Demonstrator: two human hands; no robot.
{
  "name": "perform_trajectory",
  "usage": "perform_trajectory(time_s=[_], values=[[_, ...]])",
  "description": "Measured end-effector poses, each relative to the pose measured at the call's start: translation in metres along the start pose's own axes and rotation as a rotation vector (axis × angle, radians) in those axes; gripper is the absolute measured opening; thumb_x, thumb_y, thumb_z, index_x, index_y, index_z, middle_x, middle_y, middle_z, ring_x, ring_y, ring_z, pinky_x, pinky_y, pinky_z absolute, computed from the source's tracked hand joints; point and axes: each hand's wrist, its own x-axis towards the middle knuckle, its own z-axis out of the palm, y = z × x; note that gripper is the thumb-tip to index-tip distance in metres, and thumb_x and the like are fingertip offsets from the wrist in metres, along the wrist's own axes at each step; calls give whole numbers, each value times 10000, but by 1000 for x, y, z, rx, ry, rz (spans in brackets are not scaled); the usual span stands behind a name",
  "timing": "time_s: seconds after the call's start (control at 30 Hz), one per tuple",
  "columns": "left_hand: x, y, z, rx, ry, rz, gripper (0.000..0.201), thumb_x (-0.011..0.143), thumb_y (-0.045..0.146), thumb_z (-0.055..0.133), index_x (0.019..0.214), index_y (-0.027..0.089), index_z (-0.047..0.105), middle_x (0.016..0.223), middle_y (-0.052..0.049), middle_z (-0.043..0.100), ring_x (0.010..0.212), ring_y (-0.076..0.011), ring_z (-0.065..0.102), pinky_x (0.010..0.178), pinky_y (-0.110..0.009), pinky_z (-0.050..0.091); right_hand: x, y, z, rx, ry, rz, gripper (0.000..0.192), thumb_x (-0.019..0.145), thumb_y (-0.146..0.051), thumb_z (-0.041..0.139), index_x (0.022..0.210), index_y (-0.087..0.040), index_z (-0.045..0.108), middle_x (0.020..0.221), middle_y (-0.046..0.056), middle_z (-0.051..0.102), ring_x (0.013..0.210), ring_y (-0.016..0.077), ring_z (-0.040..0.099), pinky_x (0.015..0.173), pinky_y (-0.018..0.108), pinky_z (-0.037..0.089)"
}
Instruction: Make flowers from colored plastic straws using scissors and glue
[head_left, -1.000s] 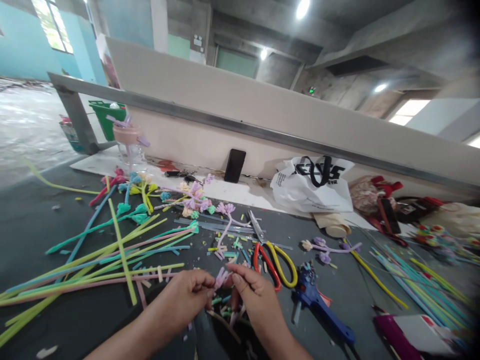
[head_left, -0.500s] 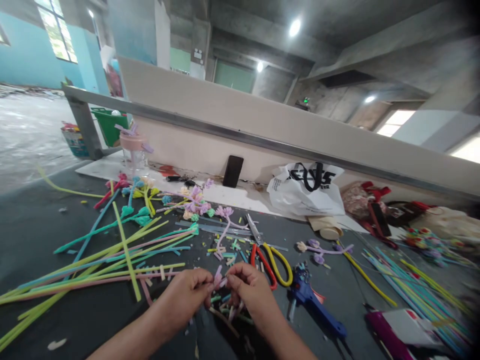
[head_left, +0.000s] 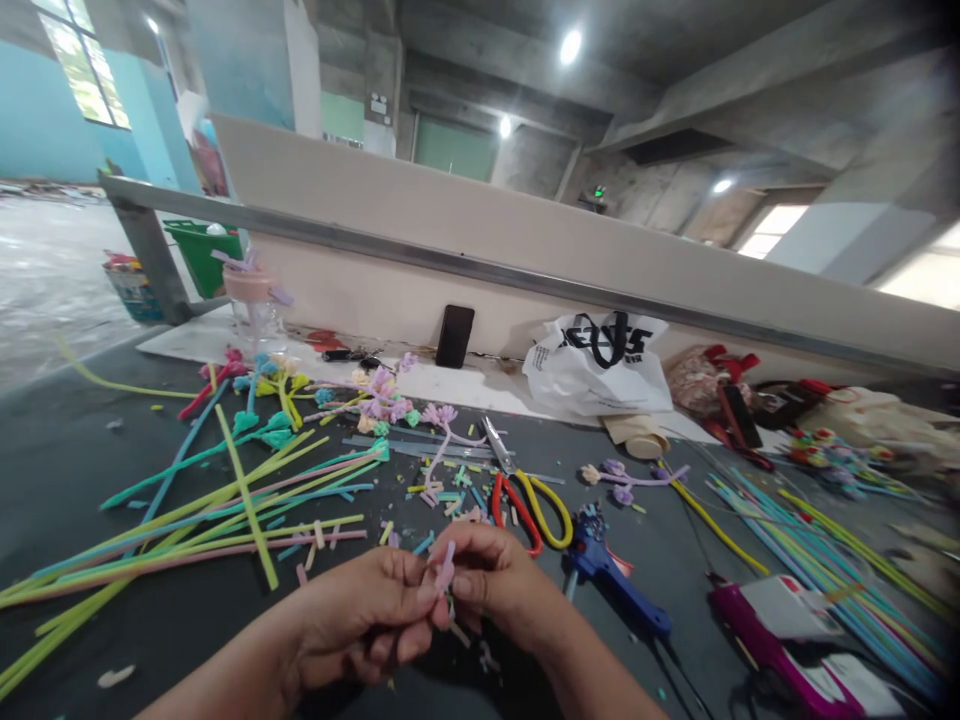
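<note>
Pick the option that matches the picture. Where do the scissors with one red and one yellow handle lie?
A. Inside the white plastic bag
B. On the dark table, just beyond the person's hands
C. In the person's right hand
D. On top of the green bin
B: the scissors lie flat on the dark table just beyond the left hand and right hand, which pinch a small pink straw piece.

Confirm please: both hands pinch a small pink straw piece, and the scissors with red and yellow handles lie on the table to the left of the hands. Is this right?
Not quite. In the head view the scissors lie beyond the right hand, slightly to the right, not to the left. The left hand and right hand do pinch the small pink straw piece.
</note>
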Motion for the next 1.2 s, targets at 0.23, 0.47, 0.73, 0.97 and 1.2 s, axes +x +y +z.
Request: perform_trajectory(time_s=[0.23, 0.47, 0.73, 0.97, 1.2], values=[[6, -3, 4, 75, 131, 98, 189, 780, 368, 529, 796, 181, 506, 487, 58, 483, 308, -21, 224, 297, -145, 133, 6, 5, -4, -19, 150, -49, 200, 673, -285, 701, 761, -132, 609, 583, -13, 607, 403, 48, 480, 361, 137, 360], [14, -11, -1, 874, 664, 582, 124, 763, 263, 523, 696, 192, 599, 589, 14, 552, 546, -108, 495, 512, -204, 352, 15, 10, 0, 39, 390, -127, 194, 669, -303, 702, 713, -147, 594, 482, -70, 499, 354, 26, 351, 347, 146, 363], [8, -3, 6, 430, 522, 415, 240, 792, 352, 492, 632, 178, 529, 471, 45, 427, 396, -63, 314, 380, -185, 206, 13, 15, -2, -197, 478, -194, 239, 685, -353, 677, 831, -165, 667, 629, -26, 568, 357, 30, 429, 359, 174, 386], [3, 0, -3, -313, 120, 235, 163, 768, 233, 557, 692, 183, 421, 475, 85, 352, 353, -12, 141, 330, -141, 62, 13, 7, -15, -145, 548, -233, 328, 687, -393, 659, 918, -167, 605, 694, -22, 584, 363, 27, 418, 370, 187, 397], [4, -3, -10, -426, 18, 209, 115, 772, 189, 541, 723, 175, 437, 473, 84, 336, 342, -6, 158, 316, -116, 77, 16, 13, -24, -318, 623, -316, 287, 794, -417, 538, 659, -181, 446, 479, -91, 372, 357, 39, 328, 361, 167, 314]])
